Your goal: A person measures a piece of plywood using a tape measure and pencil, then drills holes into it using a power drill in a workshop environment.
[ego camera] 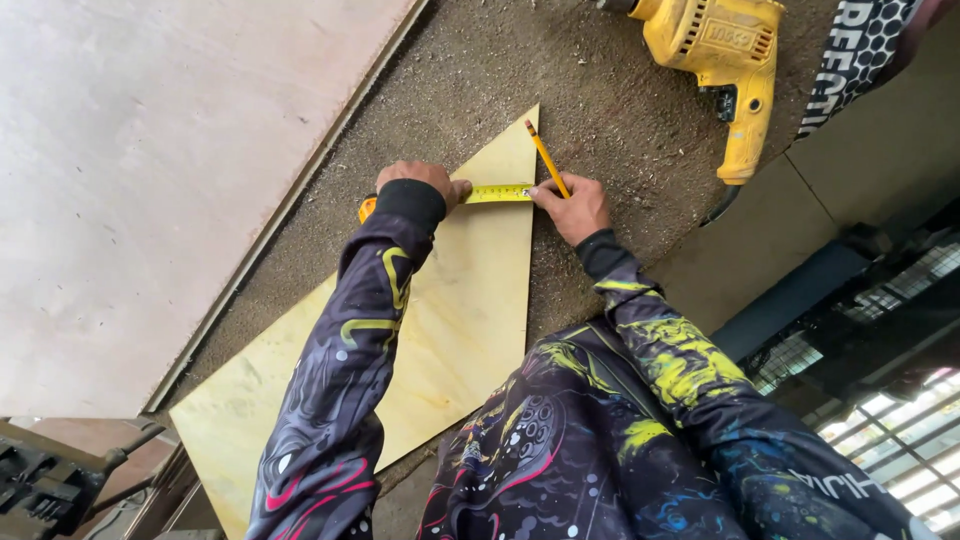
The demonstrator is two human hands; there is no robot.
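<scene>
A pale triangular plywood piece (470, 300) lies on a sawdust-covered bench (600, 90), its tip pointing away from me. My left hand (420, 182) presses a tape measure case (368, 208) onto the plywood's left edge. The yellow tape blade (497, 193) stretches across the tip to my right hand (572, 208). That hand pins the blade's end at the right edge and holds a yellow pencil (547, 158) with its point at the wood.
A yellow electric drill (725, 55) lies on the bench at the far right. A large pinkish board (140, 170) covers the left side. A black patterned cloth (860, 50) hangs at the top right. A dark machine part (40, 485) sits at the bottom left.
</scene>
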